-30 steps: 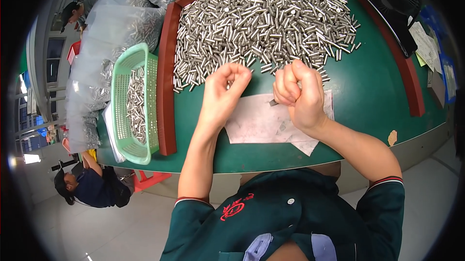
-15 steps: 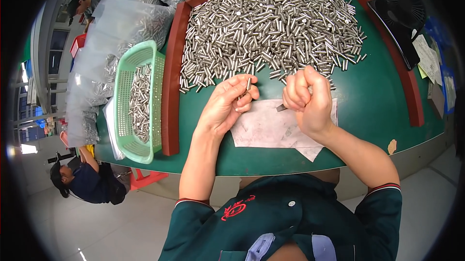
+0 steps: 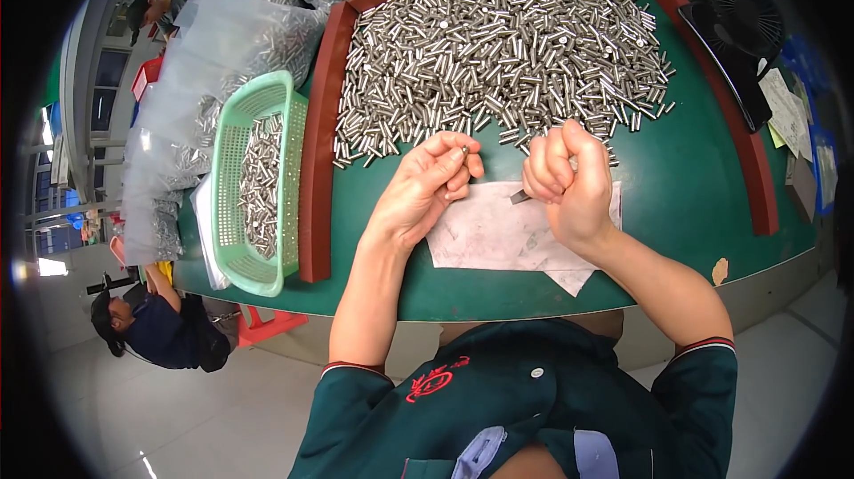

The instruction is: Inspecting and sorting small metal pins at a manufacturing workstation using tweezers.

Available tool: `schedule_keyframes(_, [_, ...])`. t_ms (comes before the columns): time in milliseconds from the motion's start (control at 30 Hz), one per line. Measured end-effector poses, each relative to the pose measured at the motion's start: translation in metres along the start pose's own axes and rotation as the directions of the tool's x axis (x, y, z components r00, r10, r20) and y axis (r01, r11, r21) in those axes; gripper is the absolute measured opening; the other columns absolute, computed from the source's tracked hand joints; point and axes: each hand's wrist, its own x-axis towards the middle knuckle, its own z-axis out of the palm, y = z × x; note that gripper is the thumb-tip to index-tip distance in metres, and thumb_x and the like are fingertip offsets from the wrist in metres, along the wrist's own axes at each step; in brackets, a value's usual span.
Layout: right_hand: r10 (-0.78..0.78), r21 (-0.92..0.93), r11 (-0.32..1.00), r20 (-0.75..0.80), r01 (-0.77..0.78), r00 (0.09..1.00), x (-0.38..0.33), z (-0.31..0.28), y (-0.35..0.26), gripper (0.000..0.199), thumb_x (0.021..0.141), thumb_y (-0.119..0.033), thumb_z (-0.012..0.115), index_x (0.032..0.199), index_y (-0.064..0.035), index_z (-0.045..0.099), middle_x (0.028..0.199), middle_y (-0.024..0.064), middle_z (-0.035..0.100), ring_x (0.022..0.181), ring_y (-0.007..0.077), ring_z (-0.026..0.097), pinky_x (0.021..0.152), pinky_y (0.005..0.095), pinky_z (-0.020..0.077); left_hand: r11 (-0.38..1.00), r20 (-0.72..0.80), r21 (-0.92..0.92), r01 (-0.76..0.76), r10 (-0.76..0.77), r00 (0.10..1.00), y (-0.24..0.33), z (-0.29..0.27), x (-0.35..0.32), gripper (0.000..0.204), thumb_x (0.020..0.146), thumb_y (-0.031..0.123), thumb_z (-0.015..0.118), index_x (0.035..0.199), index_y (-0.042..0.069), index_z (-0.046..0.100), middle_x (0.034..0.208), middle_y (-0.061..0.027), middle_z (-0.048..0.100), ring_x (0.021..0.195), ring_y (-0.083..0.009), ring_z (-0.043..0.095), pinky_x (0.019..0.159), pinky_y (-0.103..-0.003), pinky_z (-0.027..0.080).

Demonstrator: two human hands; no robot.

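A big heap of small silver metal pins [image 3: 498, 43] covers the green table [image 3: 703, 159] inside a red-brown frame [image 3: 316, 141]. My left hand [image 3: 425, 187] pinches one small metal pin [image 3: 463, 151] between thumb and fingertips, just below the heap. My right hand [image 3: 569, 181] is clenched in a fist around a thin metal tool [image 3: 519, 198] whose tip sticks out toward my left hand. Both hands hover over a sheet of white paper [image 3: 498, 234] lying on the table.
A light green plastic basket [image 3: 253, 181] with several pins stands left of the frame. Clear plastic bags of pins [image 3: 231, 43] are piled at the far left. A black fan [image 3: 738, 16] and papers sit at the right. Another person [image 3: 151, 328] crouches on the floor lower left.
My left hand has lifted off the heap with one pin pinched in its fingers and drawn slightly toward me. My right fist has stayed closed on the tool.
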Motion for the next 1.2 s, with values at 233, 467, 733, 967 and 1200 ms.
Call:
schedule_keyframes(233, [0.000, -0.005, 1.000, 0.004, 0.000, 1.000, -0.001, 0.001, 0.000, 0.041, 0.090, -0.023, 0.031, 0.051, -0.0090, 0.027, 0.046, 0.0013, 0.030, 0.041, 0.0080, 0.023, 0.040, 0.0234, 0.0211, 0.999, 0.004, 0.050, -0.004, 0.004, 1.000, 0.001, 0.004, -0.004, 0.011, 0.088, 0.009, 0.051, 0.095, 0.002, 0.054, 0.079, -0.0061, 0.056, 0.056, -0.0053, 0.036, 0.053, -0.018, 0.031])
schedule_keyframes(467, [-0.004, -0.005, 1.000, -0.010, 0.004, 1.000, -0.001, -0.003, 0.002, 0.040, 0.089, -0.020, 0.031, 0.051, -0.0087, 0.026, 0.046, 0.0013, 0.030, 0.042, 0.0074, 0.022, 0.039, 0.0230, 0.0204, 0.530, -0.007, 0.845, -0.068, 0.137, 0.990, -0.011, 0.027, -0.023, 0.014, 0.085, 0.010, 0.053, 0.095, -0.001, 0.052, 0.062, -0.0047, 0.054, 0.053, -0.0107, 0.049, 0.049, -0.025, 0.038])
schedule_keyframes(733, [0.012, -0.025, 1.000, -0.018, -0.012, 1.000, -0.002, -0.002, 0.000, 0.043, 0.091, -0.027, 0.028, 0.051, -0.0123, 0.026, 0.046, -0.0006, 0.026, 0.041, 0.0090, 0.019, 0.042, 0.0243, 0.0196, 0.056, 0.120, 0.988, -0.145, 0.314, 0.942, -0.026, 0.040, -0.028, 0.015, 0.076, 0.008, 0.062, 0.079, 0.003, 0.049, 0.056, -0.0104, 0.053, 0.050, -0.0263, 0.053, 0.046, -0.035, 0.040])
schedule_keyframes(967, [0.001, 0.095, 0.995, -0.091, 0.008, 0.996, -0.006, 0.000, -0.003, 0.040, 0.088, -0.020, 0.030, 0.050, -0.0094, 0.027, 0.046, 0.0013, 0.029, 0.042, 0.0080, 0.021, 0.040, 0.0233, 0.0193, 0.134, 0.083, 0.980, -0.150, 0.410, 0.908, -0.033, 0.037, -0.026, 0.015, 0.072, 0.006, 0.066, 0.069, 0.002, 0.052, 0.051, -0.0084, 0.051, 0.044, -0.0221, 0.049, 0.043, -0.032, 0.038])
schedule_keyframes(1200, [0.010, 0.095, 0.995, -0.087, -0.002, 0.996, -0.006, 0.000, -0.001, 0.039, 0.088, -0.019, 0.030, 0.050, -0.0093, 0.026, 0.047, 0.0009, 0.029, 0.042, 0.0077, 0.021, 0.040, 0.0232, 0.0191, 0.135, 0.076, 0.980, -0.147, 0.431, 0.899, -0.033, 0.037, -0.026, 0.014, 0.070, 0.004, 0.067, 0.067, 0.002, 0.054, 0.050, -0.0080, 0.050, 0.042, -0.0207, 0.047, 0.042, -0.032, 0.037])
